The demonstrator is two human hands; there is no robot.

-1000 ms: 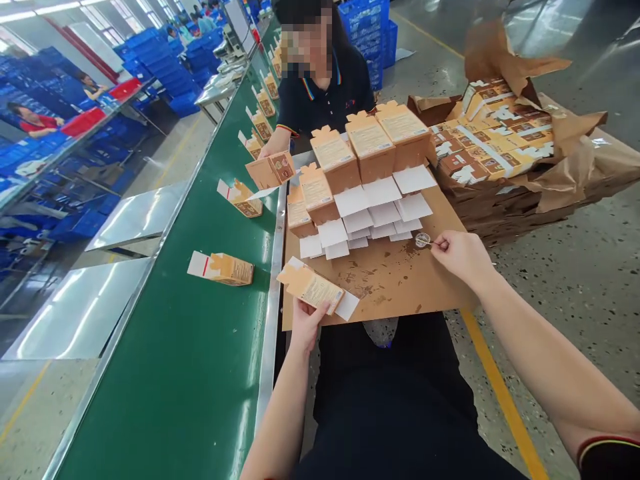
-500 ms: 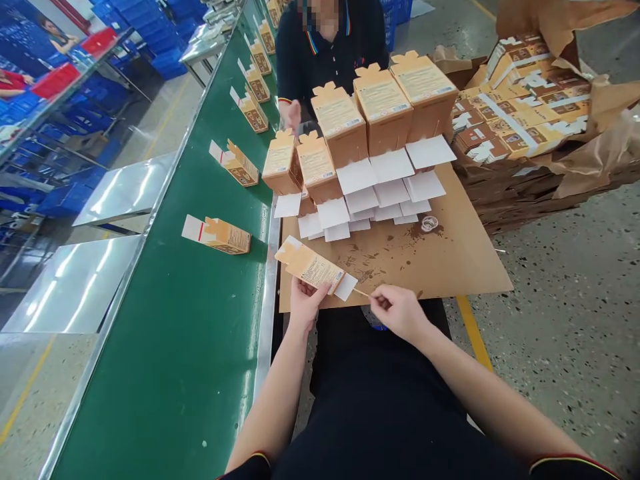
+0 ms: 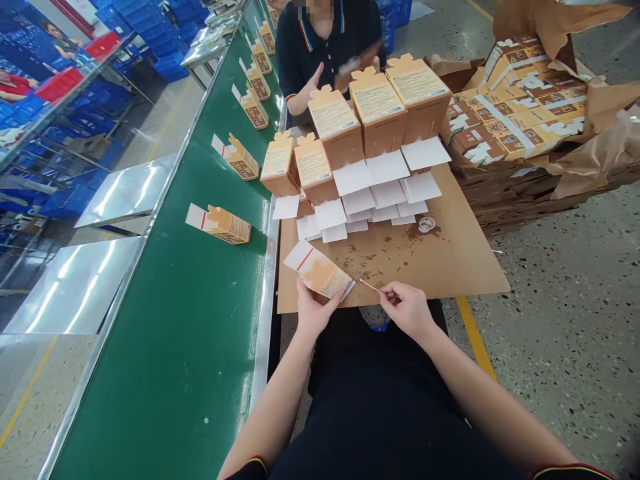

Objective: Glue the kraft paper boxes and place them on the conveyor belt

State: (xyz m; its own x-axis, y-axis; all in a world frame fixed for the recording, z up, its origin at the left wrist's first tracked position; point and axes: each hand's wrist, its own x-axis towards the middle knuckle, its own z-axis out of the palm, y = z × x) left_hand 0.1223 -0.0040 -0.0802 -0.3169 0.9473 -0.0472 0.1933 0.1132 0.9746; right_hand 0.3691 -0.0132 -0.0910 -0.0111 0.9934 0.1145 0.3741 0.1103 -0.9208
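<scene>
My left hand (image 3: 314,308) grips a folded tan carton (image 3: 320,272) by its near end, just above the front edge of the brown cardboard board (image 3: 450,260). The carton's white flap with a red stripe points left. My right hand (image 3: 406,308) pinches a thin stick (image 3: 369,285) whose tip points at the carton's near right end. A small round clear dish (image 3: 426,225) sits on a stained spot of the board, farther back and to the right.
Erected tan cartons (image 3: 370,113) with open white flaps stand in rows at the board's back. A green conveyor belt (image 3: 200,300) on the left carries several cartons (image 3: 225,225). A co-worker in a dark shirt (image 3: 325,40) sits beyond. Flat cartons in brown paper (image 3: 525,113) lie right.
My right hand came back from the small dish to the carton with the stick. My left hand turned the carton, so its red-striped flap now shows at the left.
</scene>
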